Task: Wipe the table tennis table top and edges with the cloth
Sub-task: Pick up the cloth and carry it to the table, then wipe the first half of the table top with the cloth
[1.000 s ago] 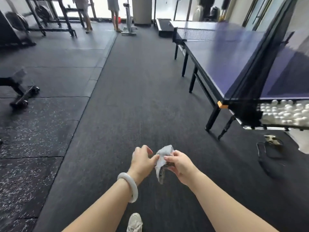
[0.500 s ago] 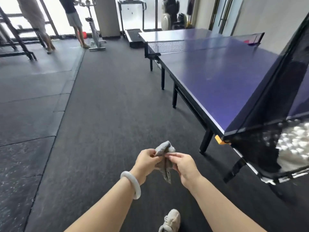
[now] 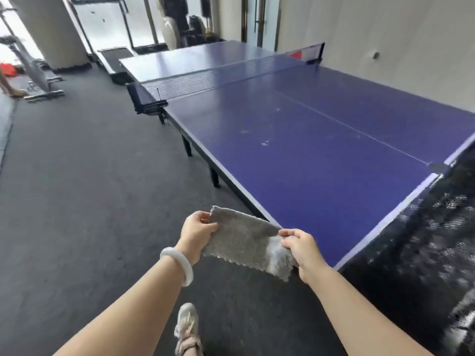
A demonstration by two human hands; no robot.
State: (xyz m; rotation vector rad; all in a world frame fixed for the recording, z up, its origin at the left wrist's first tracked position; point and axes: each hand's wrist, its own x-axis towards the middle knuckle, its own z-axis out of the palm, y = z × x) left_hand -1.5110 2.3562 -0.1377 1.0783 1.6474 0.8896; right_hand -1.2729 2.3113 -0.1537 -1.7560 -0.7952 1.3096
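both hands, left hand (image 3: 196,233) and right hand (image 3: 300,246), pinch the grey cloth (image 3: 246,241) stretched sideways, with the table tennis table (image 3: 321,155) corner just ahead-right, nearer the right hand.

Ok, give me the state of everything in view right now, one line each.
Cloth: spread open, held in the air short of the table, not touching it.
Left hand: grip shut on the cloth's left end.
Right hand: grip shut on the cloth's right end.
Table: unfolded, pale spots on top, not yet being wiped.
Net: up, stretched across the middle.
Bracelet: on the left wrist.
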